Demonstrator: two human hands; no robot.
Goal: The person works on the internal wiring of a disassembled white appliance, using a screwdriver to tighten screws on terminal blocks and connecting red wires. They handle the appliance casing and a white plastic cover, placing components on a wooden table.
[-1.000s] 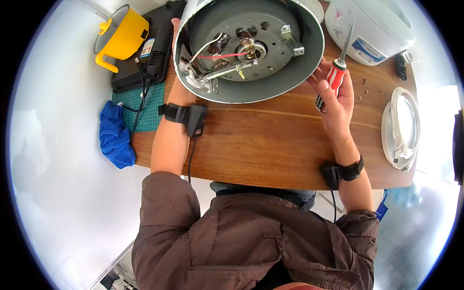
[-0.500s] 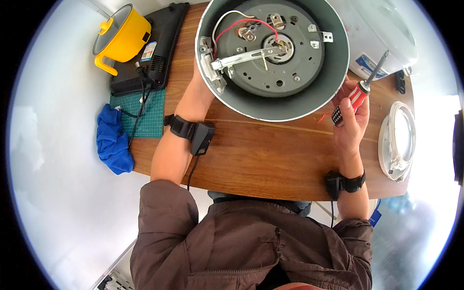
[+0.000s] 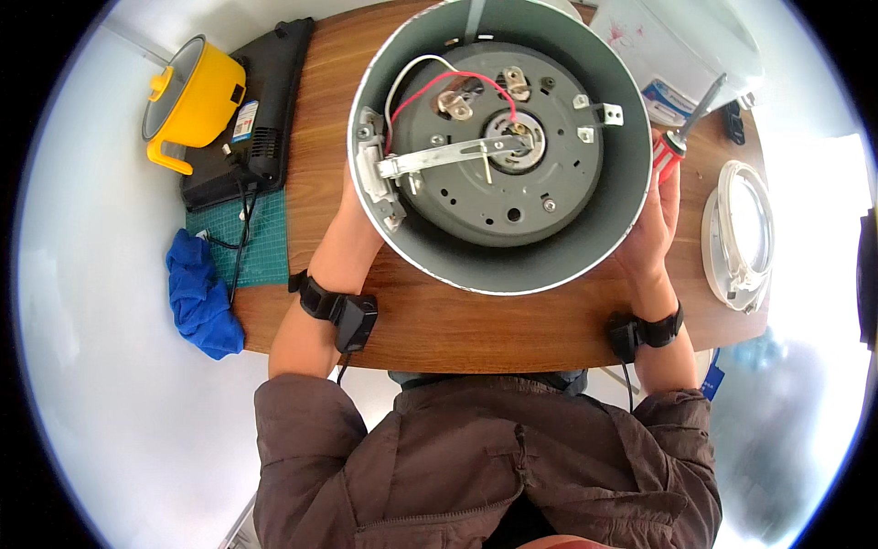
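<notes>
A round, grey-lined metal housing (image 3: pixel 498 270) is tilted toward me, its open side up. Inside are a dark round plate (image 3: pixel 480 215) with screws and holes, a metal lever (image 3: pixel 439 157), red and white wires (image 3: pixel 444 75) and a bracket (image 3: pixel 370 165) on the left wall. My left hand (image 3: pixel 357 206) holds the housing from the left, fingers hidden behind it. My right hand (image 3: pixel 651 224) is closed on a red-handled screwdriver (image 3: pixel 670 154) against the housing's right side, its shaft pointing up. The housing partly hides that hand's fingers.
On the wooden table (image 3: pixel 457 339): a yellow pot (image 3: pixel 197 96) on a black slab (image 3: pixel 283 82) with cables, a green mat (image 3: pixel 261 256), a blue cloth (image 3: pixel 201 302), a white appliance (image 3: pixel 677 46) at back right, a small black object (image 3: pixel 733 123) and a white ring-shaped lid (image 3: pixel 736 238) at right.
The housing has come down toward me and turned to show its interior more squarely. The screwdriver and my right hand are now partly behind its rim.
</notes>
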